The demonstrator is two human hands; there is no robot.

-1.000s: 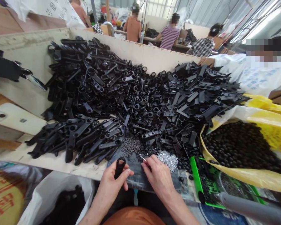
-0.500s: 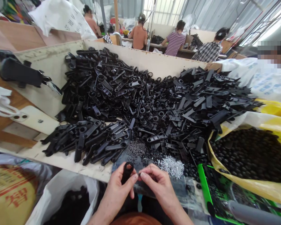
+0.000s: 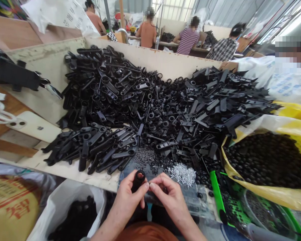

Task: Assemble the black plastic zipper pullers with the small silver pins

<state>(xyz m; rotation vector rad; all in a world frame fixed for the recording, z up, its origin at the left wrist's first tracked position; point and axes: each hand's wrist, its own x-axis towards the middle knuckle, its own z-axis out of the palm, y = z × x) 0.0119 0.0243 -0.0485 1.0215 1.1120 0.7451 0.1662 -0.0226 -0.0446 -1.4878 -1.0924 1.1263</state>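
Observation:
My left hand (image 3: 130,192) is closed around a black plastic part with a ringed end (image 3: 139,176), held upright with the ring on top. Thumb and fingertips of my right hand (image 3: 168,192) are pinched together, meeting the left thumb tip; whatever they hold is too small to make out. Just beyond the hands lie a heap of silvery pins (image 3: 182,174) and a heap of small dark grey screw-like pieces (image 3: 144,157). Farther left, long black ringed parts (image 3: 100,147) lie in a loose row.
A large pile of black plastic parts (image 3: 110,87) fills the wooden bin (image 3: 52,60). To the right stand a yellow-edged sack of black balls (image 3: 268,160) and a green tray (image 3: 217,194). A white sack (image 3: 52,207) is at lower left. Several people sit at the back.
My hands stay together with the black ringed part in the left; its ring has tipped slightly. The view has shifted a little, so the surroundings sit slightly higher and farther left.

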